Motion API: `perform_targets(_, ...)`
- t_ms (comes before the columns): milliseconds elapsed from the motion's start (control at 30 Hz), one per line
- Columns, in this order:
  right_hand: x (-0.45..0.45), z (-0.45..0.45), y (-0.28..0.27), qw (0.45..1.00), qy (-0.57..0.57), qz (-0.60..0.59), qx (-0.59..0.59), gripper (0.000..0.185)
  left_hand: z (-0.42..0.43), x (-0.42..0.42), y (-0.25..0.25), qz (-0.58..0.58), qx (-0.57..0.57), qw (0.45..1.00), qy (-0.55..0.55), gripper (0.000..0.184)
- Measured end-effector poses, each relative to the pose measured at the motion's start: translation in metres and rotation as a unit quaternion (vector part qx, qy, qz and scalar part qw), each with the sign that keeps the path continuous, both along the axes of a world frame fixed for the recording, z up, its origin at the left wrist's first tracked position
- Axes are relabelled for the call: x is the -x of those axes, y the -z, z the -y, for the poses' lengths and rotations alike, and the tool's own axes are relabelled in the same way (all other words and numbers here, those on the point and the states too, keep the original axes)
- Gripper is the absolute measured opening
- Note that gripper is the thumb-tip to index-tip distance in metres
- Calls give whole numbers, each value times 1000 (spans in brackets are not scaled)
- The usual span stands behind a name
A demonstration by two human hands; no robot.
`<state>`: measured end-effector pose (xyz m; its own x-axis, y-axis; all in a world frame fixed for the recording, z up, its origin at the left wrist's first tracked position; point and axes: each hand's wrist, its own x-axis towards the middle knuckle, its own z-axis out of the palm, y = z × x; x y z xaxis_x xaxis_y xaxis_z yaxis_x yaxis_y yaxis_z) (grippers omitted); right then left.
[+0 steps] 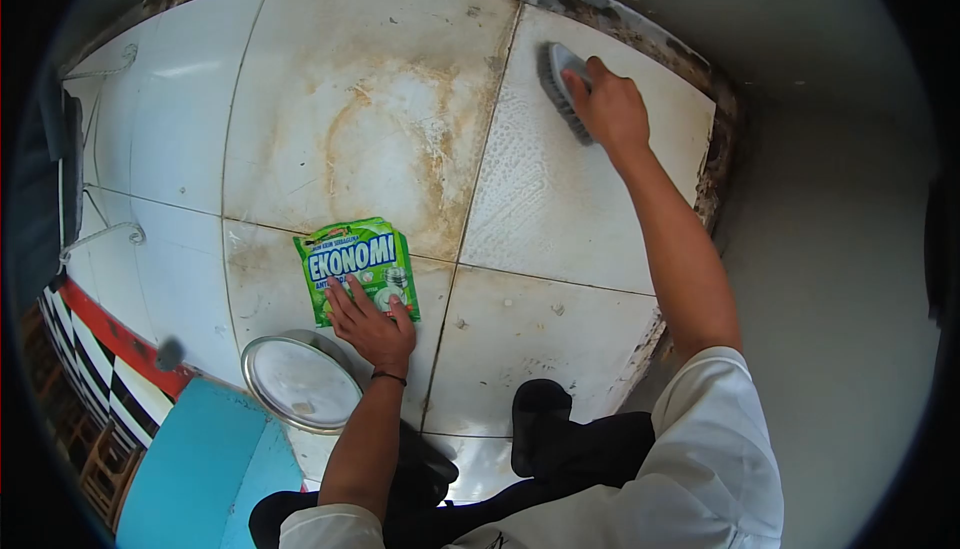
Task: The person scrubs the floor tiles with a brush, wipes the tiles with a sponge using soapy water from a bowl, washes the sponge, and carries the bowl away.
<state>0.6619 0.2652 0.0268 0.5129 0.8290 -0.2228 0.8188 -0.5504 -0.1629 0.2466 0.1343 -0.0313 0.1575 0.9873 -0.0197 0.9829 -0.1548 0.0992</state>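
Observation:
A grey scrub brush [567,67] is gripped in my right hand [612,109], its dark bristles against a wet, foamy white tile [540,164] at the upper right. Spread over the lower part of a green Ekonomi packet [352,254] lies my left hand [370,327], fingers apart, touching the packet on the tiled floor. Just below and left of that hand is a round metal-rimmed container or lid [300,384] with a whitish top.
Brown stains mark the large tile [365,99] at the upper middle. A grey wall [830,249] runs along the right, with a dirty edge at its base. A blue block [200,459] stands lower left; white cords [110,237] hang at the left. My dark shoes are at the bottom.

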Motion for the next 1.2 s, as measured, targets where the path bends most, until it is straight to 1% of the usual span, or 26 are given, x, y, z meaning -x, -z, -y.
perform_targets(33,-17,-3,1,1000,27,14,2,41,2,-1,-1,1,1,1000,1,74)
perform_targets(100,-35,-28,9,998,49,28,-38,41,4,-3,-1,-1,3,1000,0,74)
perform_targets(167,-26,-63,12,995,57,23,-76,42,2,-1,-2,-1,0,1000,1,74)
perform_targets(233,13,-58,4,999,-10,-5,-49,42,4,0,-3,3,-3,1000,1,74)
perform_targets(267,28,-46,-11,999,-26,-28,16,43,2,-1,-2,7,-6,1000,3,74)
perform_targets(367,-5,-19,5,1000,19,9,-3,43,1,-2,-2,6,-6,1000,0,74)
perform_targets(433,-37,-45,20,998,17,48,-42,45,1,-3,0,1,-3,1000,-5,74)
perform_targets(500,-28,-82,9,997,52,31,-37,46,2,-1,0,-1,1,1000,-1,74)
perform_targets(533,-15,-84,11,999,21,28,-38,46,2,0,2,0,1,1000,0,74)
perform_targets(600,10,-70,13,998,-37,24,-35,46,1,3,0,1,5,1000,3,74)
perform_targets(700,-7,-27,6,1000,12,10,-12,46,1,0,1,6,8,1000,-1,74)
perform_targets(767,-29,-36,7,999,9,42,-22,46,1,-1,-1,3,5,1000,-2,73)
perform_targets(833,-30,-59,11,997,14,69,-24,45,1,1,-1,5,5,1000,1,73)
perform_targets(933,-21,-72,12,998,33,52,-32,44,2,-1,0,7,6,1000,-5,73)
perform_targets(1033,-16,-62,8,998,-8,37,-49,43,0,-1,0,5,0,1000,-3,73)
perform_targets(1200,-2,-51,3,1000,-6,18,-4,45,2,1,0,6,-3,1000,1,73)
